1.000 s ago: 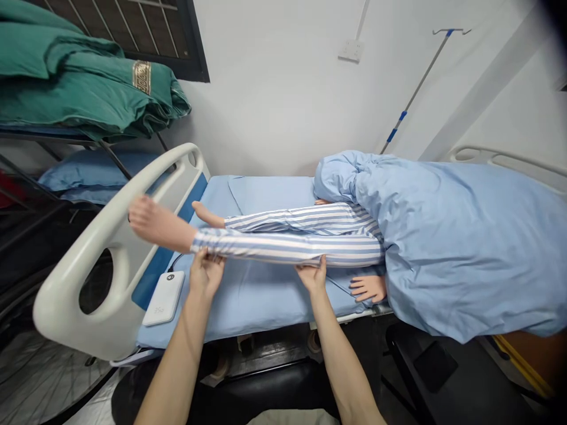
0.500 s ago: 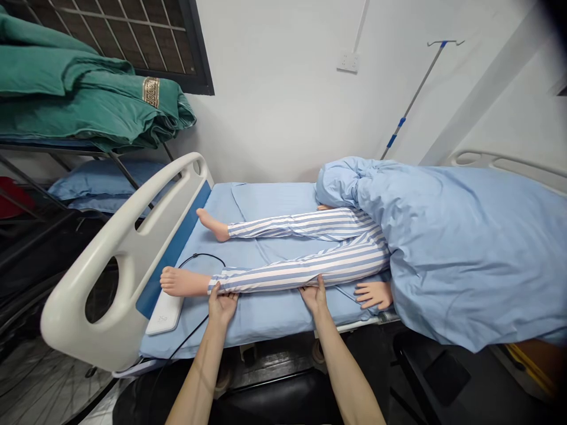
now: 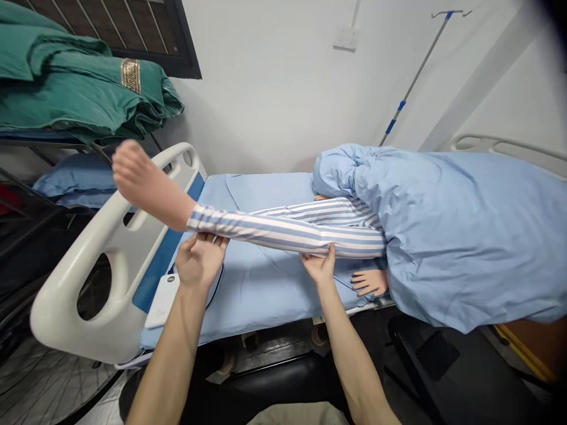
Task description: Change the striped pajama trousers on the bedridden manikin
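A manikin lies on the bed in striped trousers, its near leg (image 3: 266,231) raised with the foot (image 3: 153,186) up at the left. Under the ankle, my left hand (image 3: 201,260) supports the leg from below, palm up, fingers partly hidden behind the trouser cuff. My right hand (image 3: 319,268) cups the same leg near the knee, thumb on the near side. Behind it the far leg (image 3: 305,211) is partly covered, its foot hidden. A flat white device (image 3: 162,304) with a black cable rests on the mattress below the raised foot.
A white footboard (image 3: 84,248) rises at the left. The blue quilt (image 3: 465,236) covers the manikin's upper body; its hand (image 3: 371,282) shows beside the thigh. An IV pole (image 3: 416,82) stands behind. Green folded bedding (image 3: 88,88) lies on a rack, and a dark chair (image 3: 460,378) is at lower right.
Both hands have raised the near leg off the mattress, its foot rising most and swinging up and left. The white device's upper part is now uncovered.
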The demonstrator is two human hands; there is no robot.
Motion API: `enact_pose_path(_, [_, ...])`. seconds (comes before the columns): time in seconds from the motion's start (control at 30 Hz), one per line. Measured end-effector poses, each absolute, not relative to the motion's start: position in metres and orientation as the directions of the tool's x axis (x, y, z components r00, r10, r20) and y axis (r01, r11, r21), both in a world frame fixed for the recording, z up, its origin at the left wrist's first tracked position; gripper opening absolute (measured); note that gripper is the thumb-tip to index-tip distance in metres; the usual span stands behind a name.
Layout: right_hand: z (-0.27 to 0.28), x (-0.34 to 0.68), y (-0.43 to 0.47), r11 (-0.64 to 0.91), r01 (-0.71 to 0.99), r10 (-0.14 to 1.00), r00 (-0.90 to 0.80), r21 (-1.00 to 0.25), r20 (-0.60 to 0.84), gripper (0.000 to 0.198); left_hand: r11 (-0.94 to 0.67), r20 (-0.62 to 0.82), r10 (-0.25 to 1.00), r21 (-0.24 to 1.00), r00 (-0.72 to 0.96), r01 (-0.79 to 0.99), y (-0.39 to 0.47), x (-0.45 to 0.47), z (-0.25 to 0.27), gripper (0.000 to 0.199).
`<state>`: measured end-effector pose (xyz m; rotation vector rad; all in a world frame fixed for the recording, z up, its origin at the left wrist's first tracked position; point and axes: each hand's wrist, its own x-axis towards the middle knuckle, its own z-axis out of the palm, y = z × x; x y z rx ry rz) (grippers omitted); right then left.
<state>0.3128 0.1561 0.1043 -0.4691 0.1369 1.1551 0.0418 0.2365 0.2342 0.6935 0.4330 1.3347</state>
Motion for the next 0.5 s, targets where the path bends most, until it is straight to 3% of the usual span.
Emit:
enact_pose_path(0.1, [0.134, 0.323, 0.154, 0.332, -0.902, 0.85, 0.413, -0.277, -0.326, 0.044, 0.079, 0.209, 0.942, 0.621, 0.262, -0.78, 0.24, 0.054, 0.269, 0.021])
enact_pose_path(0.27, [0.148, 0.326, 0.152, 0.358, -0.89, 0.84, 0.439, -0.282, -0.319, 0.045, 0.063, 0.169, 0.962, 0.627, 0.215, -0.777, 0.239, 0.064, 0.288, 0.015])
enact_pose_path(0.4, [0.118, 0.314, 0.153, 0.306, -0.909, 0.848, 0.396, -0.285, -0.353, 0.041, 0.062, 0.109, 0.979, 0.647, 0.173, -0.76, 0.232, 0.046, 0.243, 0.019])
enact_pose_path(0.5, [0.08, 0.303, 0.153, 0.265, -0.917, 0.835, 0.372, -0.297, -0.406, 0.038, 0.119, -0.023, 0.99, 0.67, 0.139, -0.733, 0.229, 0.024, 0.183, 0.024])
